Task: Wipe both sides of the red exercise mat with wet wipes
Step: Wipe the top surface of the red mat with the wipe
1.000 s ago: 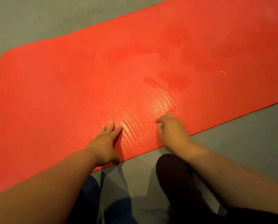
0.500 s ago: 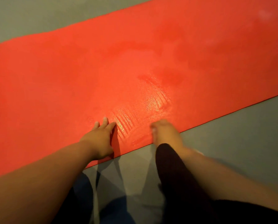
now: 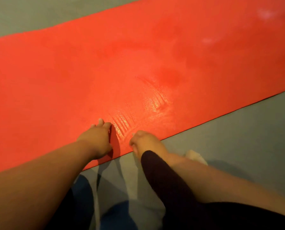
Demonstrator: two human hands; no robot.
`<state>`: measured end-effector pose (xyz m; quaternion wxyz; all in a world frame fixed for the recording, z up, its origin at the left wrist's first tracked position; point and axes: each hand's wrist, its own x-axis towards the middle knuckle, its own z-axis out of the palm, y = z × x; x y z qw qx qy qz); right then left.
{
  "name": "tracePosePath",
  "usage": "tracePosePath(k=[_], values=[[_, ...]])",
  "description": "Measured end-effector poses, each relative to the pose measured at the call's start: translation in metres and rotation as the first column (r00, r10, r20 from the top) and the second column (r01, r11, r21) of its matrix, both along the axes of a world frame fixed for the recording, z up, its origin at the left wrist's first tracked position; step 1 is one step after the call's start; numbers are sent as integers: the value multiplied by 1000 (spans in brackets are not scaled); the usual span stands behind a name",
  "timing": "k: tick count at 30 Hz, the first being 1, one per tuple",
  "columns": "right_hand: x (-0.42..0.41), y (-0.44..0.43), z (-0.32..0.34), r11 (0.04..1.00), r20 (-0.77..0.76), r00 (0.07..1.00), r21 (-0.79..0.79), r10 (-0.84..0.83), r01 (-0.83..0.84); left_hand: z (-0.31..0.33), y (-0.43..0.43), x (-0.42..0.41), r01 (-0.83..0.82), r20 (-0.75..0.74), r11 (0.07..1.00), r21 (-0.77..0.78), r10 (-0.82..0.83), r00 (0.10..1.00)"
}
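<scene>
The red exercise mat [image 3: 72, 77] lies flat on the floor and runs across the whole view. Shiny wet streaks [image 3: 153, 103] mark it near its front edge. My left hand [image 3: 97, 140] presses flat on the mat just inside that edge, fingers together and pointing away from me. Just to its right, my right hand [image 3: 146, 143] sits curled at the very edge of the mat. Only a pale sliver of the wet wipe [image 3: 133, 147] shows under its fingers.
Grey floor [image 3: 237, 130] surrounds the mat in front and behind. My dark-clad knee [image 3: 163, 176] rises under my right forearm. A small white object [image 3: 196, 156] lies on the floor beside my right wrist. Blue fabric [image 3: 118, 214] sits at the bottom.
My right hand has slid left and toward me along the mat, down to its front edge and close to my left hand. The view shifted right, so the mat's left end left the frame.
</scene>
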<state>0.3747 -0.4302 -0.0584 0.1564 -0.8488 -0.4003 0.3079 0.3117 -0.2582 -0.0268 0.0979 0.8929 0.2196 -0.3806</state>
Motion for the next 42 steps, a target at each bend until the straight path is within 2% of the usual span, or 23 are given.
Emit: tracePosePath(k=[1, 2, 5, 8, 9, 11, 14, 16, 18, 20, 22, 23, 24, 25, 28, 30, 31, 33, 36, 37, 38, 39, 42], values=[[-6, 4, -1, 995, 13, 995, 28, 94, -94, 0, 2, -1, 24, 3, 1000, 8, -24, 1000], [-3, -1, -3, 993, 42, 995, 65, 95, -98, 0, 4, -1, 67, 16, 997, 41, -68, 998], [32, -50, 0, 976, 115, 971, 86, -208, 199, -1, 2, 6, 196, 60, 969, 149, -207, 976], [81, -100, 9, 837, 221, 809, 106, -546, 536, -6, -7, 26, 247, 137, 960, 133, -265, 954], [91, -108, 10, 798, 241, 764, 103, -599, 593, -8, -11, 33, 253, 147, 960, 121, -269, 952], [90, -104, 5, 821, 241, 789, 75, -565, 565, -10, -20, 45, 235, 145, 968, 93, -246, 958], [49, -62, -2, 962, 96, 957, 18, -274, 274, -17, -28, 54, 179, 121, 983, 34, -182, 976], [31, -48, -4, 994, 4, 994, -4, -108, 108, -19, -30, 54, 183, 114, 983, 33, -186, 976], [48, -62, -2, 981, 85, 977, 47, -194, 191, -18, -30, 53, 199, 109, 979, 36, -202, 973], [86, -96, 2, 897, 192, 877, 61, -440, 437, -17, -27, 53, 234, 79, 972, 27, -235, 969], [126, -132, 7, 730, 282, 690, 55, -666, 682, -14, -23, 54, 247, 49, 969, 13, -248, 968], [137, -141, 8, 680, 297, 639, 53, -710, 731, -12, -22, 54, 252, 39, 968, 8, -252, 967], [139, -140, 9, 688, 307, 645, 46, -700, 724, -11, -21, 54, 257, 30, 966, 6, -257, 966], [132, -129, 11, 735, 303, 693, 34, -654, 678, -11, -22, 54, 260, 25, 965, 7, -260, 965], [75, -82, 6, 937, 184, 920, 5, -345, 350, -13, -26, 54, 222, 47, 975, 22, -222, 974], [52, -73, 6, 987, 172, 973, 62, -155, 147, -14, -30, 53, 186, 99, 981, 55, -191, 977], [60, -80, 4, 981, 178, 967, 88, -185, 171, -16, -31, 53, 171, 133, 983, 73, -180, 975], [98, -107, -1, 929, 222, 902, 103, -371, 357, -18, -30, 55, 156, 215, 984, 88, -172, 961], [165, -156, -5, 733, 345, 666, 109, -661, 671, -20, -25, 67, 180, 296, 980, 83, -197, 935], [176, -162, -3, 683, 368, 606, 121, -705, 720, -19, -24, 74, 181, 307, 980, 77, -196, 931], [177, -159, -4, 666, 374, 586, 127, -719, 735, -18, -23, 82, 174, 316, 982, 75, -189, 930], [172, -149, -4, 684, 353, 612, 122, -707, 720, -17, -22, 91, 165, 322, 983, 74, -180, 930], [113, -98, -8, 883, 196, 862, 122, -468, 453, -18, -19, 115, 146, 317, 988, 51, -155, 935]])
